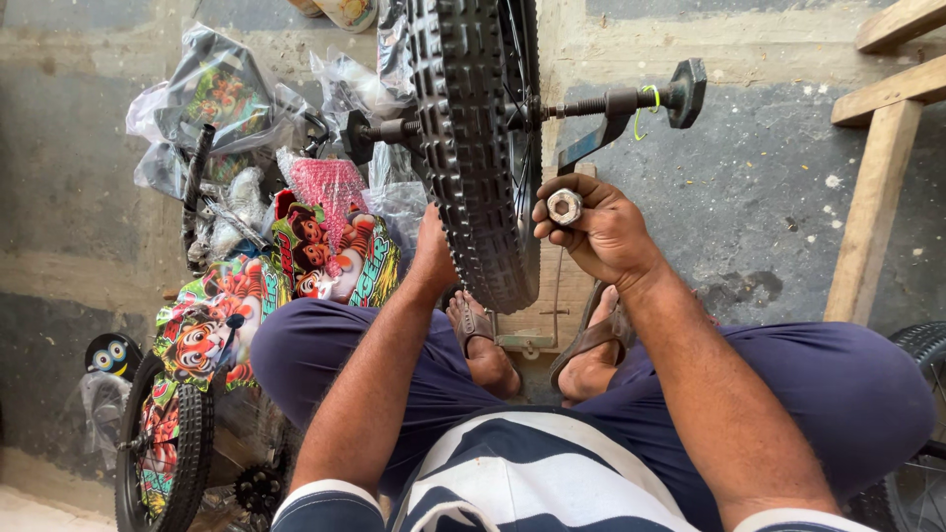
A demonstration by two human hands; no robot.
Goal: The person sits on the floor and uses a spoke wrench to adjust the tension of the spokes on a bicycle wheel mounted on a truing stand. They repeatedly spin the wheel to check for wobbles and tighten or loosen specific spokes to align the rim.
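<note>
While the person sits on the floor, the right hand [601, 232] pinches a small metal nut [565, 207] in its fingertips, just beside the knobby bike wheel [473, 148]. The left hand [434, 258] rests against the tire's other side; I cannot tell its grip. The threaded axle [581, 105] sticks out bare, so this looks like the nut-fitting step; next, the nut needs lining up with the axle end.

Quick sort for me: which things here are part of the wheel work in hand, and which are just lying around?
In hand:
- knobby wheel, steadied by the left hand
- metal nut, held in the right hand
- threaded axle with black bracket

Lying about:
- tiger-print bike frame
- plastic-bagged parts
- small wheel
- wooden frame
</note>
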